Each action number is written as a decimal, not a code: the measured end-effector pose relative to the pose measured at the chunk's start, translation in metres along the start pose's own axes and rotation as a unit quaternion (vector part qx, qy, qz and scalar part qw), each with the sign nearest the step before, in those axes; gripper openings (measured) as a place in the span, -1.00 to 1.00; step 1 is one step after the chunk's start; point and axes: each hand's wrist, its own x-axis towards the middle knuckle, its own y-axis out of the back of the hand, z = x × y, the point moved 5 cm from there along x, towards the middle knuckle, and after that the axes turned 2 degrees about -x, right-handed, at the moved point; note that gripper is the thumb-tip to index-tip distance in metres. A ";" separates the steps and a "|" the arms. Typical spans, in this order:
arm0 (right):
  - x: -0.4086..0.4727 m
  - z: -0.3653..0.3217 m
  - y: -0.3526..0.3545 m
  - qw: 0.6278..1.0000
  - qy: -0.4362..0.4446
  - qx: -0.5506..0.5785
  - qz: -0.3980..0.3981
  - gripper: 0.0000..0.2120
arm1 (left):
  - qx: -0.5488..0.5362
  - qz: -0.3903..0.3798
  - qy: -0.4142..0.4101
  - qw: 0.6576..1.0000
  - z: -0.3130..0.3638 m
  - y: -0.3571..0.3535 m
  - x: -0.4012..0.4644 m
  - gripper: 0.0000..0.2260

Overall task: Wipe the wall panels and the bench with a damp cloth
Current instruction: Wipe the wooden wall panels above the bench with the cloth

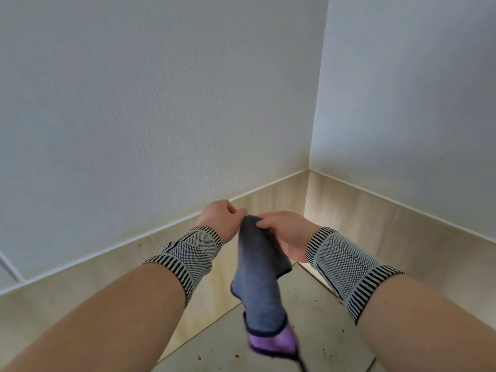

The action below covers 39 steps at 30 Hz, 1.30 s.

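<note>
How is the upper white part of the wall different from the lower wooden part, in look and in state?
The upper white wall panel is pale and finely textured; the lower wooden panel is light brown and smooth. The white panel takes up far more of the view, while the wooden panel is a low band beneath it. The white panel shows faint yellowish staining near its bottom edge; the wooden panel shows small dark specks. Both turn the same corner, and neither is touched by the cloth.

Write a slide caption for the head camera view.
Both hands, left and right, hold a grey cloth hanging before a corner's wall panels.
</note>
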 end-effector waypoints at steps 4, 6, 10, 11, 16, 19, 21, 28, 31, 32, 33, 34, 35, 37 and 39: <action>-0.003 0.004 0.000 0.998 0.009 -0.051 -0.032 -0.71 | -0.246 -0.179 0.102 0.947 0.008 -0.025 -0.020 -0.54; -0.008 0.005 -0.002 0.994 0.006 -0.077 -0.081 -0.56 | -0.271 -0.190 0.098 0.939 0.008 -0.028 -0.022 -0.63; -0.020 0.003 -0.005 0.981 0.008 -0.162 -0.107 -0.41 | -0.289 -0.139 0.086 0.943 0.010 -0.022 -0.024 -0.80; -0.021 0.002 -0.005 0.980 0.019 -0.174 -0.089 -0.40 | -0.271 -0.127 0.076 0.951 0.012 -0.020 -0.023 -0.79; -0.021 -0.004 0.014 0.964 0.078 -0.245 0.068 -0.79 | -0.196 -0.070 0.035 0.978 0.016 -0.004 -0.020 -0.70; -0.020 -0.011 0.018 0.951 0.109 -0.277 0.090 -0.86 | -0.195 -0.085 0.017 0.977 0.019 0.001 -0.024 -0.72; -0.021 -0.014 0.013 0.947 0.117 -0.290 0.069 -0.83 | -0.185 -0.099 -0.003 0.978 0.025 0.005 -0.028 -0.71; -0.023 -0.006 0.001 0.978 0.084 -0.187 -0.036 -0.90 | -0.128 -0.130 -0.051 0.982 0.034 0.016 -0.031 -0.77; -0.022 -0.011 0.000 0.972 0.111 -0.206 -0.025 -0.90 | -0.116 -0.132 -0.062 0.982 0.034 0.018 -0.031 -0.76; -0.022 -0.013 0.000 0.971 0.119 -0.206 -0.022 -0.89 | -0.113 -0.135 -0.063 0.982 0.034 0.018 -0.031 -0.76; -0.022 -0.015 0.000 0.971 0.125 -0.203 -0.020 -0.88 | -0.113 -0.137 -0.063 0.982 0.033 0.018 -0.031 -0.76; -0.022 -0.015 0.000 0.972 0.127 -0.198 -0.017 -0.87 | -0.119 -0.137 -0.060 0.982 0.032 0.019 -0.030 -0.76; -0.022 -0.015 0.002 0.973 0.125 -0.193 -0.006 -0.85 | -0.126 -0.132 -0.055 0.982 0.030 0.019 -0.030 -0.75; -0.022 -0.017 0.007 0.977 0.128 -0.169 0.039 -0.80 | -0.111 -0.106 -0.052 0.987 0.027 0.020 -0.026 -0.69; -0.023 -0.021 0.008 0.975 0.151 -0.143 0.079 -0.85 | -0.055 -0.074 -0.067 0.994 0.028 0.020 -0.024 -0.62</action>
